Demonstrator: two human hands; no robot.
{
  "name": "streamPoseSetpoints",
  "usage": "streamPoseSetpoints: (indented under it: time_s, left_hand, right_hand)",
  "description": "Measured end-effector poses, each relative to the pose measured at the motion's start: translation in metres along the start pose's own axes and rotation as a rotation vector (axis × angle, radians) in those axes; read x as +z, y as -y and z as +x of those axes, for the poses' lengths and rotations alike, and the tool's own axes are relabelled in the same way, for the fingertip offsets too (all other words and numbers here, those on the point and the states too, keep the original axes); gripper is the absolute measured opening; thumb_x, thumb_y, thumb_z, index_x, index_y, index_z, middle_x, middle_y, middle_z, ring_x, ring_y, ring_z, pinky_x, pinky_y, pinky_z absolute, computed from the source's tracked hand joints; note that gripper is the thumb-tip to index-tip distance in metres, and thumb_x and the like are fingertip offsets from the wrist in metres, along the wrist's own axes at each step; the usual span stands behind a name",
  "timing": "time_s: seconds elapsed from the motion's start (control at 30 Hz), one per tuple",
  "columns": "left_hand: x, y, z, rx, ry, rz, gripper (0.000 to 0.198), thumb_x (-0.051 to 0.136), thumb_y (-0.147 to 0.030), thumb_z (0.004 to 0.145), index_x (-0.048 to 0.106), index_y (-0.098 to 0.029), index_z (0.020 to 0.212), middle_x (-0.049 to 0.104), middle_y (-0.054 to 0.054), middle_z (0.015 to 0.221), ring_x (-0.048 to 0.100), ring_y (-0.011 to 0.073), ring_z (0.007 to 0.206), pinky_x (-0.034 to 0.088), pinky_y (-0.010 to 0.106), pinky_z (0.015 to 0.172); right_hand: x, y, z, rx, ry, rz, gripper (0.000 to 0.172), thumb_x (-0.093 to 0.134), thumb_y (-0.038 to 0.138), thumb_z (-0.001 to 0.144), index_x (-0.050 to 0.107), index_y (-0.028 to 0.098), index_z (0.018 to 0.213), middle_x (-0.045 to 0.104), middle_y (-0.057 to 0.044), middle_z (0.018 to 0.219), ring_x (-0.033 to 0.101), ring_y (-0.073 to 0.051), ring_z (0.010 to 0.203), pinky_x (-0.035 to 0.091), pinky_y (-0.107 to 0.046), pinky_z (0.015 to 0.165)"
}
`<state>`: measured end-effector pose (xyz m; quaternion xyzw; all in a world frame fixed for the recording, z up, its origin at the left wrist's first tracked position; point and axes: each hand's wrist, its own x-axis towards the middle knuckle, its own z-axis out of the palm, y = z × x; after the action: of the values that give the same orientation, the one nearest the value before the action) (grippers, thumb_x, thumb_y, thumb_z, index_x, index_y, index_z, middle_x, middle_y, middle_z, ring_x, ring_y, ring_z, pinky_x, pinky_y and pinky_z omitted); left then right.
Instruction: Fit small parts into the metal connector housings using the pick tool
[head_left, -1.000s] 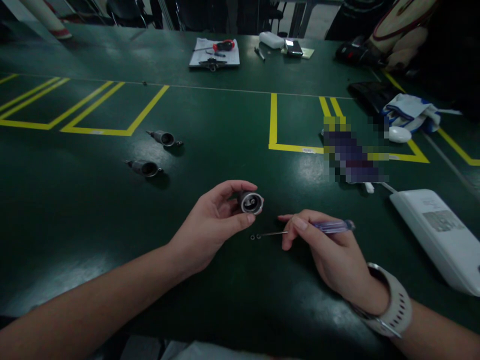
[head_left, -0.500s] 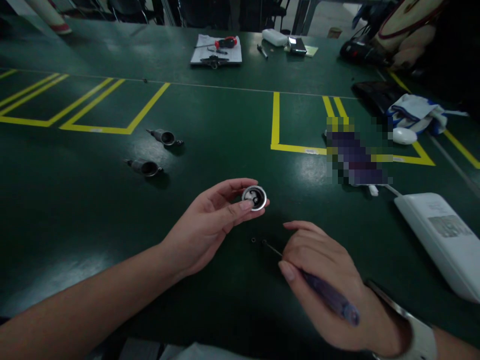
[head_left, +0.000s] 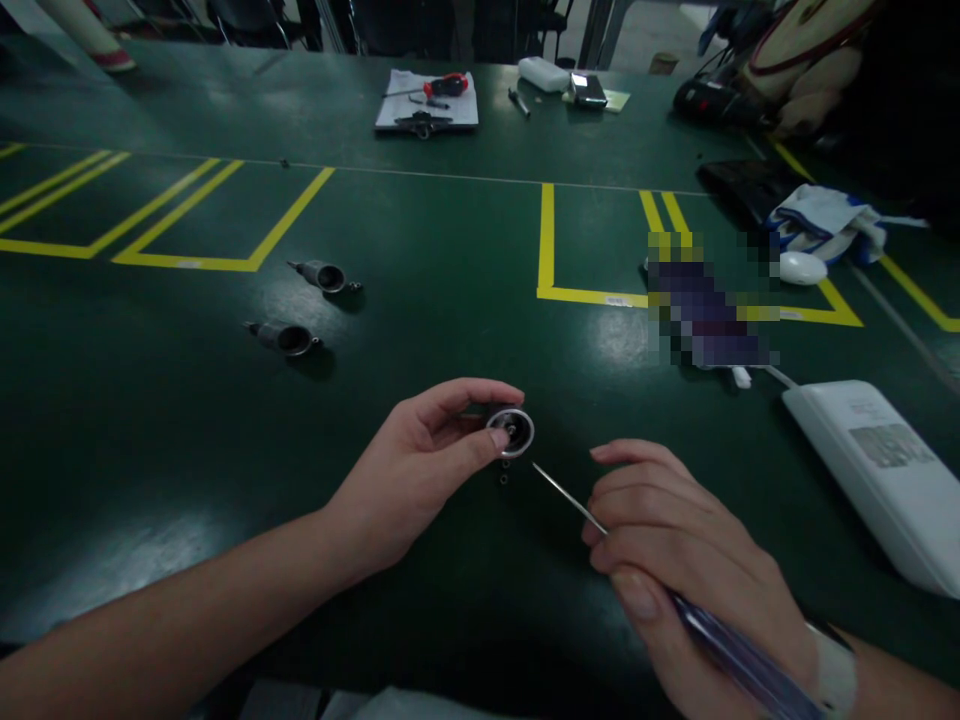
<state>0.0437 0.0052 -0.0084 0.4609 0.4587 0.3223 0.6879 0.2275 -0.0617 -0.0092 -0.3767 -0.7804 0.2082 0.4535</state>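
Note:
My left hand (head_left: 427, 465) is closed on a small round metal cup (head_left: 528, 436), its thumb over the near rim. The cup's open mouth faces me, with a small metal piece visible inside. In my right hand (head_left: 675, 540) is a thin-shafted screwdriver (head_left: 568, 498) with a translucent purple handle. Its bare tip points at the cup from the lower right, a little apart from it. Just below the cup lie two tiny nut-like rings (head_left: 503, 480) on the green table. Two similar metal cups with pointed ends, one nearer (head_left: 289, 339) and one farther (head_left: 326, 277), rest on their sides at left.
A white box-shaped device (head_left: 874, 470) with a cable stands at right, near a blurred-out phone-like object (head_left: 709, 315). Gloves (head_left: 825, 222) lie behind it. At the back are a clipboard (head_left: 426, 110) with a red-black screwdriver (head_left: 448, 86), and yellow tape (head_left: 547, 240) marks the table.
My left hand has lowered slightly and tilted the cup. My right hand has drawn back to the lower right, showing more shaft. A second tiny ring now shows just below the cup.

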Motion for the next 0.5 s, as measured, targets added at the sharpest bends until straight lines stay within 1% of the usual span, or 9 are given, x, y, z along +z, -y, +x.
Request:
streamPoseSetpoints:
  time_s: [0.1, 0.17, 0.23, 0.33, 0.5]
  left_hand:
    - [0.001, 0.0, 0.0, 0.009, -0.034, -0.022, 0.025, 0.066, -0.018, 0.073, 0.064, -0.017, 0.097, 0.069, 0.005, 0.093, 0.064, 0.0188, 0.089, 0.05, 0.031, 0.082]
    - [0.001, -0.002, 0.0, 0.018, -0.042, -0.049, 0.024, 0.066, -0.018, 0.073, 0.065, -0.017, 0.096, 0.069, 0.005, 0.096, 0.064, 0.0194, 0.091, 0.052, 0.031, 0.08]
    - [0.002, -0.003, -0.001, 0.017, -0.052, -0.061, 0.023, 0.066, -0.018, 0.072, 0.065, -0.017, 0.095, 0.068, 0.005, 0.098, 0.063, 0.0199, 0.092, 0.053, 0.031, 0.078]
    - [0.003, -0.004, -0.001, 0.009, -0.056, -0.065, 0.022, 0.066, -0.017, 0.072, 0.066, -0.017, 0.094, 0.068, 0.005, 0.097, 0.064, 0.0201, 0.09, 0.054, 0.031, 0.077]
    - [0.002, -0.003, 0.0, 0.001, -0.046, -0.084, 0.023, 0.067, -0.016, 0.071, 0.065, -0.016, 0.094, 0.068, 0.004, 0.095, 0.064, 0.0194, 0.089, 0.054, 0.03, 0.075]
  right_hand:
    - [0.006, -0.006, 0.0, 0.191, -0.006, 0.097, 0.017, 0.045, 0.012, 0.082, 0.059, 0.018, 0.075, 0.061, -0.001, 0.063, 0.059, -0.015, 0.06, 0.049, -0.044, 0.084]
    - [0.009, -0.012, 0.0, 0.335, -0.016, 0.165, 0.019, 0.046, 0.016, 0.086, 0.06, 0.018, 0.073, 0.063, -0.001, 0.064, 0.06, -0.014, 0.062, 0.049, -0.042, 0.085]
    - [0.012, -0.017, 0.001, 0.43, -0.035, 0.208, 0.021, 0.048, 0.02, 0.087, 0.061, 0.018, 0.07, 0.064, 0.0, 0.064, 0.061, -0.015, 0.065, 0.049, -0.039, 0.086]
    - [0.014, -0.022, 0.001, 0.479, -0.038, 0.217, 0.022, 0.05, 0.023, 0.087, 0.062, 0.019, 0.068, 0.064, 0.0, 0.065, 0.063, -0.016, 0.071, 0.05, -0.035, 0.084]
    - [0.015, -0.021, 0.001, 0.454, 0.039, 0.199, 0.019, 0.049, 0.022, 0.087, 0.061, 0.018, 0.072, 0.063, 0.001, 0.066, 0.061, -0.014, 0.068, 0.048, -0.035, 0.087]
